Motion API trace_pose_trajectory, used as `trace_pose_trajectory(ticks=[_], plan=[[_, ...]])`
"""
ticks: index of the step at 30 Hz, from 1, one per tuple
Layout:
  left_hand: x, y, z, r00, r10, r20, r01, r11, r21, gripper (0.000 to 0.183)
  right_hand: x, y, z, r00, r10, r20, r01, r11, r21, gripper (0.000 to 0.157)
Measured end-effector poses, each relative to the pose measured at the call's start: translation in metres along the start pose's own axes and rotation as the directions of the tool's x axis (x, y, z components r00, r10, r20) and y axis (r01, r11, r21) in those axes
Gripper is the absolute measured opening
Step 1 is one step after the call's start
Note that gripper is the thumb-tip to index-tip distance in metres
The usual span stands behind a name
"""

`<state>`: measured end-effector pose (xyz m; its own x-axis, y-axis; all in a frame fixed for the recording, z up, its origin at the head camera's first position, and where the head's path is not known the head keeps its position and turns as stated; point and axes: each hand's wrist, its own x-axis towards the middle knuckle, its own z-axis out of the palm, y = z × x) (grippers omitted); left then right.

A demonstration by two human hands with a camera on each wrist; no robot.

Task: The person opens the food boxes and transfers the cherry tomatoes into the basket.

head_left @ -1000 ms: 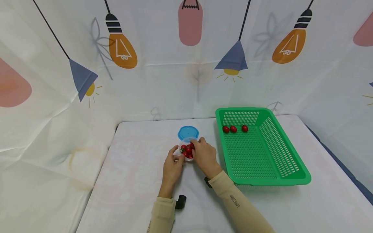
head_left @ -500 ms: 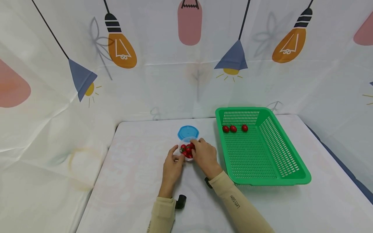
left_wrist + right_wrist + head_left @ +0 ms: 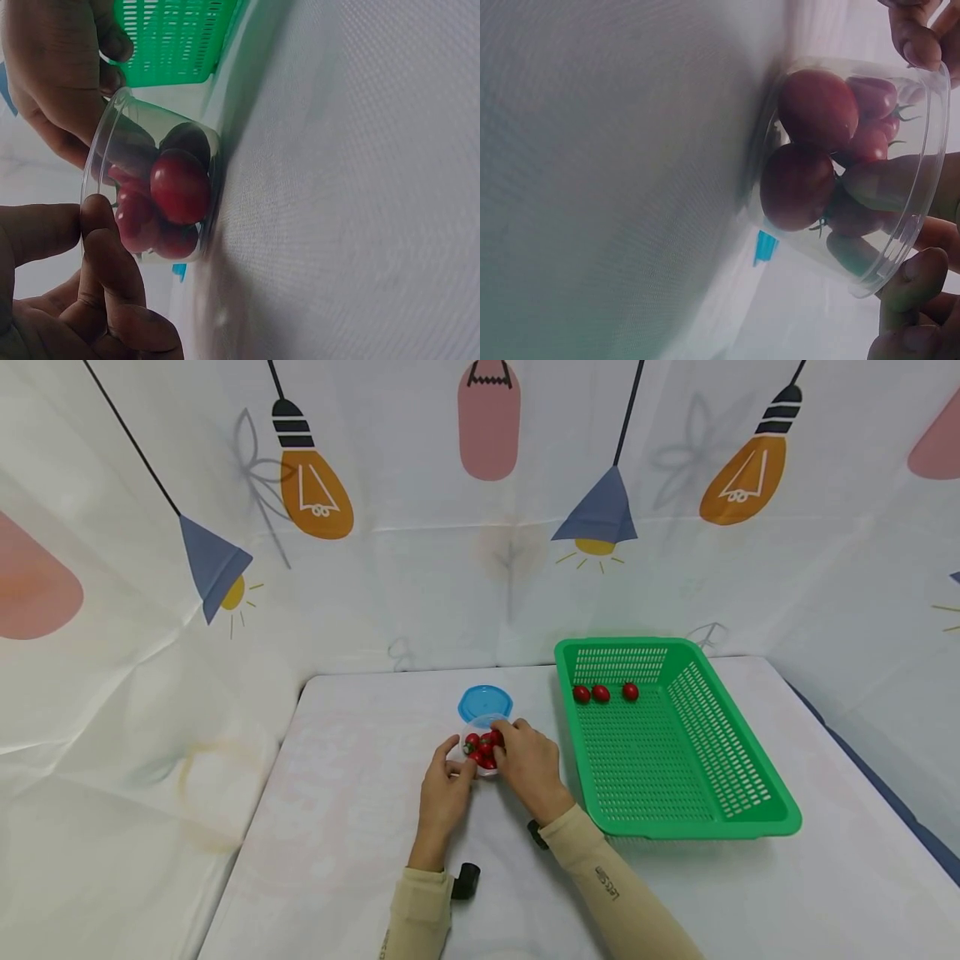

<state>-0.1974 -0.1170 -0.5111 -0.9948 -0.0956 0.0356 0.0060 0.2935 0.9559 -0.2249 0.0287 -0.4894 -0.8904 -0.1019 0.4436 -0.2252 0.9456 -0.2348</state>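
Observation:
A small clear plastic tub [image 3: 154, 111] holding several cherry tomatoes [image 3: 180, 187] stands upright on the white table. My left hand [image 3: 444, 785] pinches the tub's rim between thumb and finger on its left side. The right hand [image 3: 531, 764] reaches over the opposite rim, its thumb and a finger down inside. In the right wrist view those fingertips close on either side of one cherry tomato [image 3: 853, 216], which the thumb partly hides. Green stems show on some of the tomatoes.
Just behind the tub lies a blue lid [image 3: 485, 703]. A green perforated basket [image 3: 652, 768] takes up the table's right side, with three cherry tomatoes [image 3: 601, 693] near its far left corner. A patterned cloth [image 3: 450, 593] hangs behind the table [image 3: 352, 827].

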Motion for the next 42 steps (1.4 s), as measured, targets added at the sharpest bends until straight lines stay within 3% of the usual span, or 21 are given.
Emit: trace_pose_trajectory(ticks=[23, 35, 42], plan=[[0.0014, -0.0025, -0.0006, 1.000, -0.007, -0.016, 0.008, 1.000, 0.016, 0.048, -0.0041, -0.0007, 0.0009, 0.994, -0.039, -0.100, 0.038, 0.999, -0.008, 0.029], [0.0005, -0.0019, -0.0004, 1.000, 0.000, -0.011, 0.000, 1.000, 0.001, 0.048, -0.0045, -0.0012, -0.0041, 0.997, 0.010, -0.075, -0.010, 1.000, 0.006, 0.032], [-0.0001, -0.0012, -0.0006, 1.000, 0.003, -0.007, -0.003, 1.000, -0.013, 0.047, -0.0060, 0.0001, -0.0045, 0.994, -0.002, -0.107, 0.003, 1.000, 0.010, 0.032]])
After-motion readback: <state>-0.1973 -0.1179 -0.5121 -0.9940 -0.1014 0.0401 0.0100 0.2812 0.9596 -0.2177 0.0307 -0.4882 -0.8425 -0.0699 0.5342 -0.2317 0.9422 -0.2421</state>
